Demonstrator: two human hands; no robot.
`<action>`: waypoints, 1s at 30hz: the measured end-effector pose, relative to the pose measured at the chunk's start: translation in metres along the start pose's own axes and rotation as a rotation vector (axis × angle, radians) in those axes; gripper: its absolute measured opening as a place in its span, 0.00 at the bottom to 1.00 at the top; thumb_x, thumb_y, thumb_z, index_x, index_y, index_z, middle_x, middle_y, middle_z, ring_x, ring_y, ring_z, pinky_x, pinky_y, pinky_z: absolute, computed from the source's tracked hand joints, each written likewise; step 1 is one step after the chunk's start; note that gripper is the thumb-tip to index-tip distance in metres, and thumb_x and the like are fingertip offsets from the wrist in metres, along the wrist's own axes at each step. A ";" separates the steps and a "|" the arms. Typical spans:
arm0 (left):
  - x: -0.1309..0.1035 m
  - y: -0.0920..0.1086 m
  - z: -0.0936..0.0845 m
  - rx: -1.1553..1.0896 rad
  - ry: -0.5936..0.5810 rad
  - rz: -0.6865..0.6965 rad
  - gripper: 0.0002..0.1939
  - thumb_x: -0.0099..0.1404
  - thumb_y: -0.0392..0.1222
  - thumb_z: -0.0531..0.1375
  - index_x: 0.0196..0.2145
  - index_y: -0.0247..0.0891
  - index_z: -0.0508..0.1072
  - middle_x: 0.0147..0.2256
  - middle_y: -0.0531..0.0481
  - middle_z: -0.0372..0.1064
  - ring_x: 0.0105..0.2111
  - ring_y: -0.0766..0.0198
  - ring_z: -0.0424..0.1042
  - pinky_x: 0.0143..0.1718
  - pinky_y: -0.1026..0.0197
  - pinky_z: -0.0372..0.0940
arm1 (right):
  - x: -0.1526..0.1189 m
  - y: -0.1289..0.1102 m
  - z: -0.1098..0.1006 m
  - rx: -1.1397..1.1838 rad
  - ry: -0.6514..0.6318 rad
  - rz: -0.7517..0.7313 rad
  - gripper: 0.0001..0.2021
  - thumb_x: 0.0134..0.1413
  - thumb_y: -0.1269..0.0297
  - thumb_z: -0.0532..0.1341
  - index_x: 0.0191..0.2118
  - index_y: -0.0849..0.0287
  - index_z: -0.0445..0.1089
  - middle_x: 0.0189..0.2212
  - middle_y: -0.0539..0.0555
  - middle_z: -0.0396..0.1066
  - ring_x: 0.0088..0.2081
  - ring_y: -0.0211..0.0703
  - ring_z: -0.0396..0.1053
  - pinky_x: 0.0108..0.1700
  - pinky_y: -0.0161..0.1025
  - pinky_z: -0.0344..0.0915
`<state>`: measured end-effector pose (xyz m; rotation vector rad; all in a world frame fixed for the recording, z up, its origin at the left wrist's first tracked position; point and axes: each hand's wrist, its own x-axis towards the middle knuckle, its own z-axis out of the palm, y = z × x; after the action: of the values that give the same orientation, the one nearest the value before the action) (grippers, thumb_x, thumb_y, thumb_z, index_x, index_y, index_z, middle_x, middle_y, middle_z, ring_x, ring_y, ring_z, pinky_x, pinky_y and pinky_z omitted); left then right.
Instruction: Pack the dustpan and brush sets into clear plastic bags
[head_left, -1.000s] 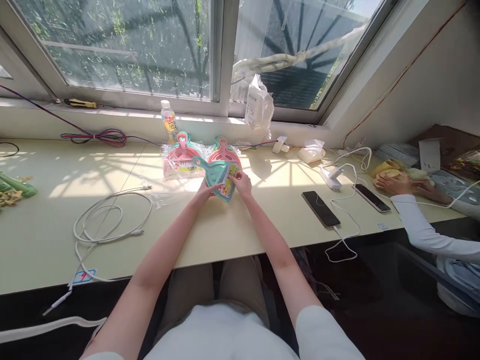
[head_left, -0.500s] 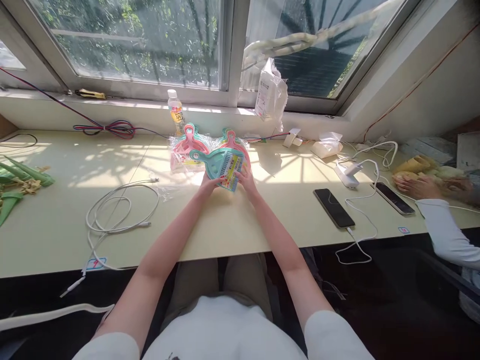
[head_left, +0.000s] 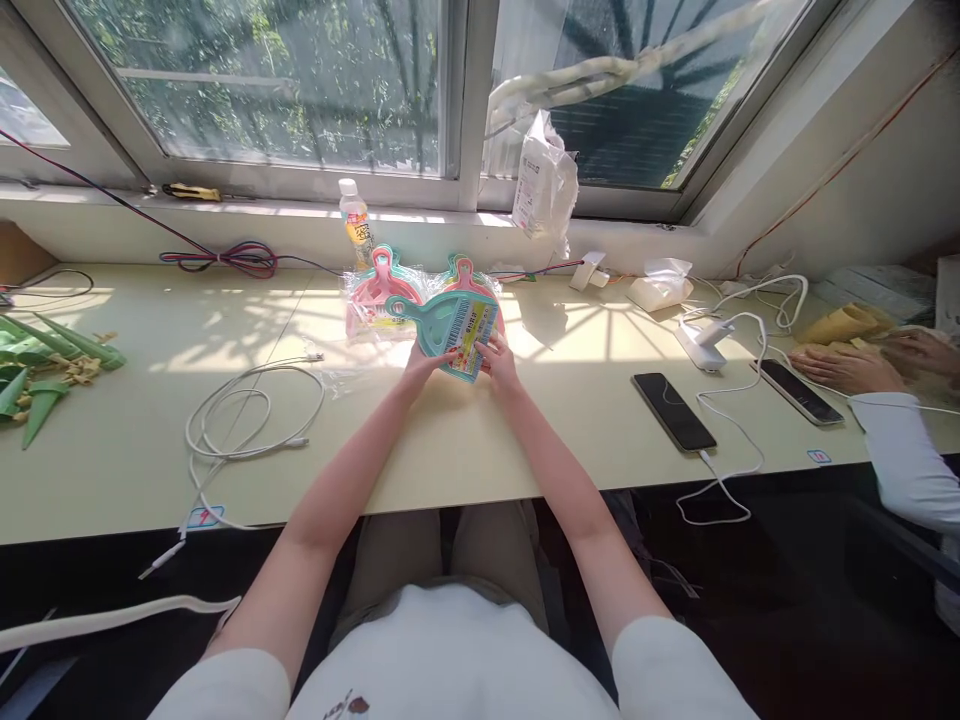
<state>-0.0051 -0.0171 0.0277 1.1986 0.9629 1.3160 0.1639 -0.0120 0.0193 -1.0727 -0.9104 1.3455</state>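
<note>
Both hands hold a teal plastic piece (head_left: 436, 322) with a wide body and a short handle that has a hole at its end. A printed label card (head_left: 471, 335) with a barcode covers its right side. My left hand (head_left: 426, 364) grips the lower left edge, thumb across the front. On the right edge, my right hand (head_left: 498, 364) has its fingers over the card. Just behind lies a clear-wrapped stack of similar pink and teal pieces (head_left: 367, 298). A second stack (head_left: 465, 272) is partly hidden behind the held piece.
A drink bottle (head_left: 355, 222) stands behind the stacks. Coiled white cable (head_left: 225, 455) and green leaf-like pieces (head_left: 45, 365) lie left. Rightward are a phone (head_left: 673, 412), a power adapter (head_left: 701, 345), a second phone (head_left: 799, 390) and another person's hand (head_left: 847, 368).
The view has shifted slightly, moving the table's contents a little right in the picture. My right fingers have moved slightly on the label card; both hands keep hold of the teal piece.
</note>
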 end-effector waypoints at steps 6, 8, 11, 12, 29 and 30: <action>-0.011 0.017 -0.004 0.352 0.462 0.277 0.40 0.66 0.48 0.59 0.70 0.44 0.45 0.68 0.38 0.47 0.66 0.46 0.53 0.62 0.46 0.56 | 0.000 0.000 -0.008 0.072 0.095 -0.027 0.16 0.47 0.61 0.69 0.42 0.57 0.68 0.34 0.52 0.77 0.32 0.41 0.76 0.38 0.40 0.75; -0.015 0.028 -0.012 0.515 0.532 0.347 0.38 0.67 0.45 0.58 0.69 0.42 0.46 0.67 0.37 0.46 0.67 0.45 0.48 0.64 0.45 0.52 | -0.001 -0.001 -0.009 0.085 0.107 -0.034 0.16 0.47 0.60 0.69 0.42 0.57 0.68 0.35 0.52 0.77 0.33 0.41 0.76 0.39 0.40 0.75; -0.017 0.043 -0.023 0.714 0.598 0.339 0.31 0.67 0.40 0.57 0.66 0.38 0.55 0.66 0.34 0.48 0.68 0.41 0.45 0.64 0.42 0.50 | -0.002 -0.002 -0.010 0.070 0.115 -0.038 0.17 0.47 0.59 0.69 0.42 0.57 0.68 0.37 0.52 0.78 0.35 0.42 0.77 0.41 0.40 0.75; -0.017 0.046 -0.027 0.761 0.669 0.318 0.30 0.67 0.39 0.55 0.65 0.37 0.55 0.66 0.34 0.47 0.68 0.41 0.44 0.64 0.41 0.50 | -0.002 -0.002 -0.010 0.064 0.114 -0.033 0.17 0.47 0.60 0.69 0.42 0.57 0.68 0.37 0.52 0.78 0.35 0.42 0.77 0.41 0.40 0.75; 0.008 0.007 -0.101 0.983 0.635 0.100 0.23 0.58 0.30 0.54 0.51 0.30 0.72 0.55 0.27 0.66 0.60 0.38 0.61 0.63 0.32 0.46 | -0.004 0.000 -0.009 0.045 0.149 -0.001 0.17 0.45 0.60 0.68 0.42 0.56 0.67 0.37 0.52 0.78 0.35 0.42 0.76 0.40 0.41 0.75; 0.008 0.008 -0.101 0.995 0.636 0.105 0.23 0.58 0.30 0.53 0.52 0.30 0.72 0.55 0.27 0.66 0.60 0.38 0.61 0.62 0.32 0.46 | -0.004 -0.001 -0.009 0.050 0.156 0.004 0.17 0.46 0.61 0.68 0.42 0.56 0.68 0.36 0.52 0.78 0.34 0.42 0.76 0.40 0.41 0.75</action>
<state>-0.1055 -0.0010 0.0191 1.5768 2.2057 1.3493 0.1729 -0.0162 0.0175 -1.1247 -0.7560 1.2622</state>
